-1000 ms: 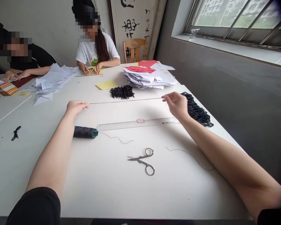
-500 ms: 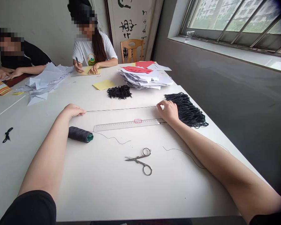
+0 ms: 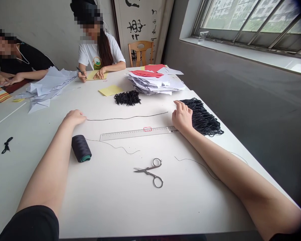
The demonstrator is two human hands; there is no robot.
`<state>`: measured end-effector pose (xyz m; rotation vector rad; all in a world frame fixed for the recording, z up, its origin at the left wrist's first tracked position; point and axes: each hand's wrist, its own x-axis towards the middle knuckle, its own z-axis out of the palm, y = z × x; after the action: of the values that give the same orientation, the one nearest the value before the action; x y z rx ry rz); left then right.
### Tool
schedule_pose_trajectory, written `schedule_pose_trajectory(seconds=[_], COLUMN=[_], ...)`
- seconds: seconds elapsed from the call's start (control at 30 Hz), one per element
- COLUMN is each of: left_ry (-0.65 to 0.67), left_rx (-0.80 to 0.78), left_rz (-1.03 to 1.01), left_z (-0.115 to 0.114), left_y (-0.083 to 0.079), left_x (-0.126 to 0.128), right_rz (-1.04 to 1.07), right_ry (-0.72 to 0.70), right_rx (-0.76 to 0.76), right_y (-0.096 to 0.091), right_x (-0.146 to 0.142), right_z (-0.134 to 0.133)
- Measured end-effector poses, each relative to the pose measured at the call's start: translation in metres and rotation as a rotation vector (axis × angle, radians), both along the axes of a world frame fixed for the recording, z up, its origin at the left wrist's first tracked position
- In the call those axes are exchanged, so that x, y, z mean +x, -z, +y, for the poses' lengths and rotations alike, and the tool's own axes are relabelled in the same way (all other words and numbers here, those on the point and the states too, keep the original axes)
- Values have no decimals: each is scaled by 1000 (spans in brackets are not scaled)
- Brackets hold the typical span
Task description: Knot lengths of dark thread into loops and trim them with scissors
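Observation:
My left hand (image 3: 75, 117) rests closed on the white table (image 3: 110, 201), pinching the left end of a long black cord (image 3: 126, 117). The cord lies slack across the table toward the right. Its right end lies free, a little short of my right hand (image 3: 182, 115). That hand has its fingers stretched onto the edge of a big pile of black cords (image 3: 203, 117) and holds nothing. A clear ruler (image 3: 137, 133) lies just in front of the cord. A dark thread spool (image 3: 80, 148) sits beside my left forearm.
Small scissors (image 3: 150, 170) and a loose thread (image 3: 198, 164) lie nearer to me. Farther off are a small heap of black cords (image 3: 127, 98), a paper stack (image 3: 155, 82) and a yellow sheet (image 3: 111, 90). Two people work at the far end.
My right hand has let go of the cord's right end and moved onto the pile. The cord, earlier taut, now lies slack. The spool has turned and shifted nearer to me.

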<state>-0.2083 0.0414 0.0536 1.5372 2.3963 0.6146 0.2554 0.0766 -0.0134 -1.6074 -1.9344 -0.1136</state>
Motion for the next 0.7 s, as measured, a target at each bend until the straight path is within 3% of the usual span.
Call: schedule_pose_trajectory(seconds=[0.1,0.27,0.37,0.5,0.7], left_ry=[7,240,307,286,195], left_rx=[-198,-449,-550,-650,-695], left_rz=[167,250,278,305,361], left_z=[-6,-21,-25,-25,-23], left_y=[-11,-18,-13,-3,-1], left_x=[17,54,65,63,49], right_rz=[-116,-239,-262,-310,-353], right_ry=[-149,-322,-339,-309,-257], right_rx=[-8,-157,-297,-453,-479], right_y=[2,4,5,5,7], right_x=[-2,-3,-2,-2,-2], right_z=[-2,2,6,7,7])
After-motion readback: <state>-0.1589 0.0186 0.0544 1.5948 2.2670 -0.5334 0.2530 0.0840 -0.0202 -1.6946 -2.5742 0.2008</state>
